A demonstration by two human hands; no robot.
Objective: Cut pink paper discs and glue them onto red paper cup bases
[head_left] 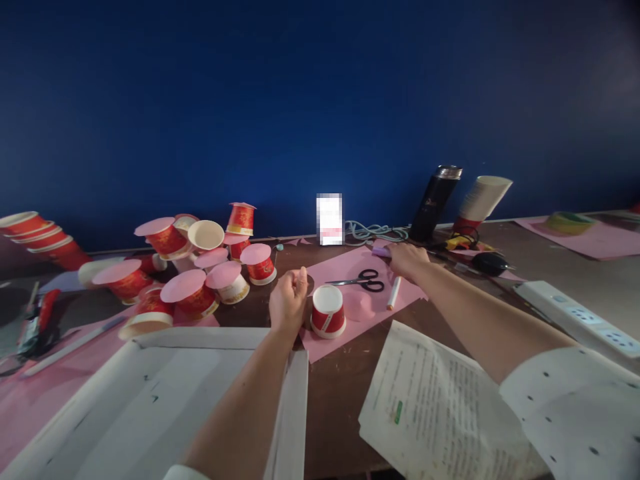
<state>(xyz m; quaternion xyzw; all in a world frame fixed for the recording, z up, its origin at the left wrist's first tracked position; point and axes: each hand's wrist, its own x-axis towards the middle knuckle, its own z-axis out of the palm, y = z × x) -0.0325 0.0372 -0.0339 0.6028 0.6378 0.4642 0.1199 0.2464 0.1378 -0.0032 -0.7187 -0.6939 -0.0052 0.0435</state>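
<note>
My left hand (pixel 289 299) is closed, with curled fingers and the thumb on top, just left of an upside-down red and white paper cup (pixel 328 321). Anything inside those fingers is hidden. Farther back on the right, my right hand (pixel 409 260) is closed round a small purple tube (pixel 381 249) at the far edge of a pink paper sheet (pixel 320 350). Black-handled scissors (pixel 367 280) lie on this sheet behind the cup. Nearer to me than my right hand is a white stick with an orange end (pixel 395 293). A pink paper disc (pixel 360 307) rests right of the cup.
Several red cups with pink discs (pixel 187 293) crowd the left. A white shallow box (pixel 200 380) fills the front left, printed sheets (pixel 430 407) the front right. A bright phone screen (pixel 329 219), black flask (pixel 434 203) and power strip (pixel 580 317) stand or lie beyond.
</note>
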